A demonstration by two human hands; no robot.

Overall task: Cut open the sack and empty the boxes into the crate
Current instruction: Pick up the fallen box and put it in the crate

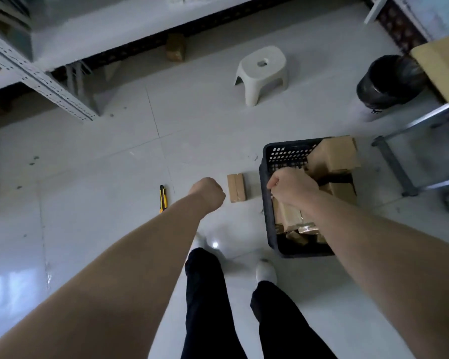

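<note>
Here, a person is standing on a pale tiled floor (94,156), both arms reaching forward. The right hand (290,186) is curling tight around the left rim of a black slotted crate (266,203), which is holding a heap of cardboard boxes (333,156). The left hand (208,191) is hanging as a fist above the floor, nothing showing in it. One small box (236,187) is lying on the floor just beside the crate's left wall. A yellow utility knife (163,198) is lying left of the fist.
</note>
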